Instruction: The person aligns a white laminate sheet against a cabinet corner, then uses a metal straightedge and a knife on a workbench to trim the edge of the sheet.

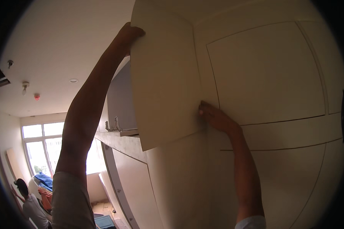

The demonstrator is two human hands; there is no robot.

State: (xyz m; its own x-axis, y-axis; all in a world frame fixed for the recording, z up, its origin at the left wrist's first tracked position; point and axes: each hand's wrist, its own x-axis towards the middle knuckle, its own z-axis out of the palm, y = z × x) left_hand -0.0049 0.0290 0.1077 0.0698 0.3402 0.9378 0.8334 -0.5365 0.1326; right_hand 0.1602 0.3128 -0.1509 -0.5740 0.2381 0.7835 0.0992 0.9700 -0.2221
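A flat cream cabinet door panel (164, 76) stands high in front of me. My left hand (133, 38) is raised to its left edge and closed around it, with the thumb on the front face and the other fingers hidden behind. Lower down, my right hand (218, 117) is at the panel's right edge, near the inner corner. Its fingers are bent together, the tips against that edge; whether they pinch anything is too dark to tell. Behind the panel's left side, an open cabinet (121, 95) shows a grey interior, with metal hinges (112, 124) at its lower edge.
Closed cream cabinet doors (269, 76) fill the right side, and another door (135, 173) is below the open cabinet. Far left, a person in a light shirt (34, 208) is near a blue sheet (44, 181) and a bright window (44, 143). A bulb (25, 88) hangs from the ceiling.
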